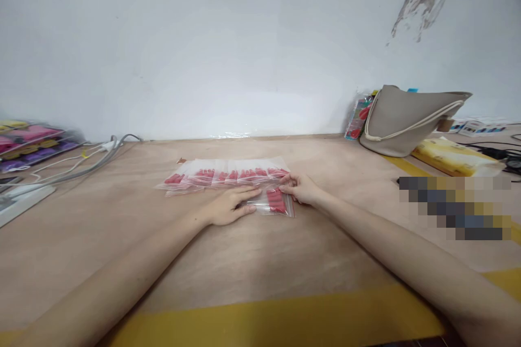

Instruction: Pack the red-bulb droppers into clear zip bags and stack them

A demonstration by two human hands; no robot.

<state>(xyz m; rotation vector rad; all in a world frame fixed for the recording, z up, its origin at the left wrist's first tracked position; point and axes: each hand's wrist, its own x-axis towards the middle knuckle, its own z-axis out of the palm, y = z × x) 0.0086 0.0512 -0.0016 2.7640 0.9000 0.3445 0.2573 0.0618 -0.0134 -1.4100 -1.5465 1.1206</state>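
A clear zip bag (pixel 277 203) with several red pieces inside lies flat on the table between my hands. My left hand (pixel 230 205) rests on the bag's left end, palm down with its fingers stretched out. At the bag's upper right, my right hand (pixel 299 188) has its thumb and fingers pinched together on the edge. Just beyond lies a row of overlapping zip bags (pixel 228 173), each with red pieces in its lower part. What the red pieces are cannot be made out.
On the left are stacked colourful packets (pixel 32 143), cables (pixel 93 161) and a white power strip (pixel 26 203). A grey bag (pixel 407 119), a yellow pack (pixel 453 157) and black cords (pixel 494 152) sit on the right. Yellow tape (pixel 264 322) runs along the table's near edge.
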